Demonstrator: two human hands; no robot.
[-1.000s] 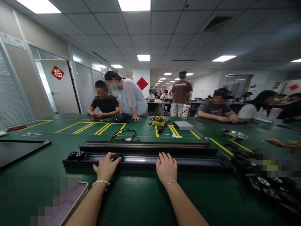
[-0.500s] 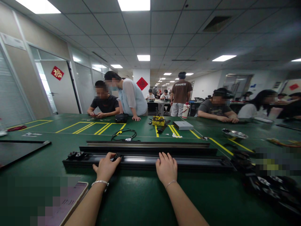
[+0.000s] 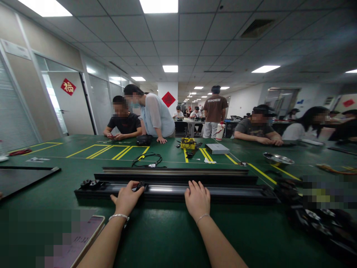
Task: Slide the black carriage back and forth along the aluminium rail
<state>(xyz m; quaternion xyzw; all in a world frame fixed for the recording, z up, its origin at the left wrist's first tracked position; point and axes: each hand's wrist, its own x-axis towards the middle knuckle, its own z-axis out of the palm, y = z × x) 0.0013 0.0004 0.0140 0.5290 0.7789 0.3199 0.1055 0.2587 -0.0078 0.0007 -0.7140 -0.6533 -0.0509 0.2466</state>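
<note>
Across the table in front of me lies a long black channel-shaped rail with a shiny strip along its inside. My left hand pinches a small black block in the channel between thumb and fingers; its exact kind is unclear. Farther right, my right hand lies over the rail, fingers stretched onto it. Small black fittings with round, light-coloured tops sit at the rail's left end. Directly behind it is a second long dark bar, parallel to the first.
A phone lies at lower left, a black panel at left. Black parts are heaped at right, near a metal bowl. Beyond the bars are a coiled cable and grey box. Several people sit or stand farther back.
My left hand and the black block have shifted very slightly right along the rail. My right hand stays in place. The phone's clock has changed from 17:31 to 17:32.
</note>
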